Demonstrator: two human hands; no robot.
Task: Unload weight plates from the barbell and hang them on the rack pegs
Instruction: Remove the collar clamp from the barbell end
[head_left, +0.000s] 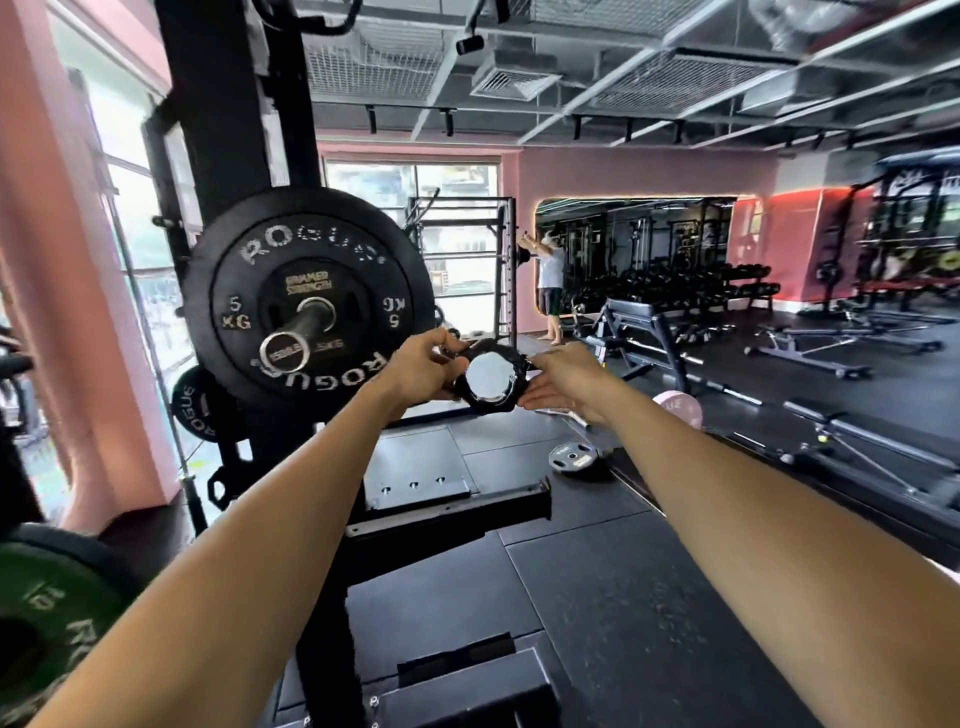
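Note:
A black 5 kg plate (249, 291) with a smaller plate (311, 301) in front sits on the barbell sleeve (298, 338), whose steel end points toward me. To its right my left hand (423, 371) pinches a black ring-shaped barbell collar (491, 379), held in the air off the sleeve. My right hand (563, 384) touches the collar's right edge with straight fingers. The black rack upright (228, 130) rises behind the plates. A small black plate (195, 402) hangs low on the rack. A green 10 kg plate (47, 608) sits at the lower left.
A grey plate (574, 457) and a pink plate (678, 408) lie on the black floor to the right. Benches (639, 327) and a loose bar (727, 389) stand beyond. A person (550, 286) stands at the far rack. The rack's base beams (447, 512) cross below my arms.

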